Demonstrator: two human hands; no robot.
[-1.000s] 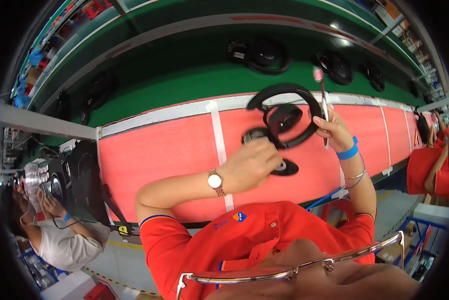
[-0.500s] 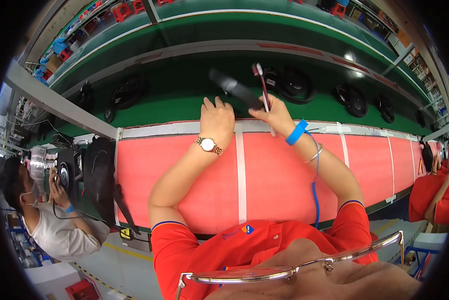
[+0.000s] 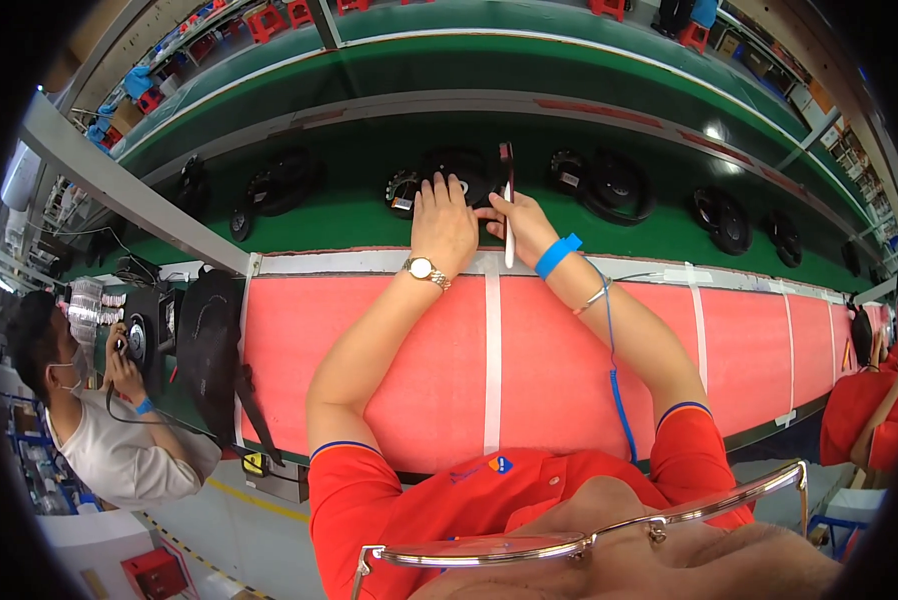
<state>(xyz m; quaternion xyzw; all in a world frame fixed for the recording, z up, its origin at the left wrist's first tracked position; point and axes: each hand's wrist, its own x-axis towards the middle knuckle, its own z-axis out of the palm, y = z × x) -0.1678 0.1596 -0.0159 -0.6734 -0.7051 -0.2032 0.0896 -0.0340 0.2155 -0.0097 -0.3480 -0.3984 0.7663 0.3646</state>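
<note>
My left hand [image 3: 444,228] lies with fingers stretched over a black round part [image 3: 454,160] on the green conveyor belt [image 3: 349,215]. Beside those fingers, to the left, is a smaller black ring-shaped piece [image 3: 402,188] with a pale label. In my right hand [image 3: 525,226] is a toothbrush [image 3: 510,205], upright in the picture, with a white handle and a dark red head. The right fingertips are at the right edge of the round part; whether they touch it I cannot tell.
More black round parts [image 3: 617,185] lie along the belt on both sides. A pink mat [image 3: 409,350] with white tape strips covers the near bench. A blue coiled cord [image 3: 621,410] runs from my right wristband. At left, a co-worker [image 3: 119,440] handles a round part.
The black part, tilted and blurred in the air at my right hand before, now lies flat on the belt under my left fingers. The toothbrush has shifted left and stands straighter.
</note>
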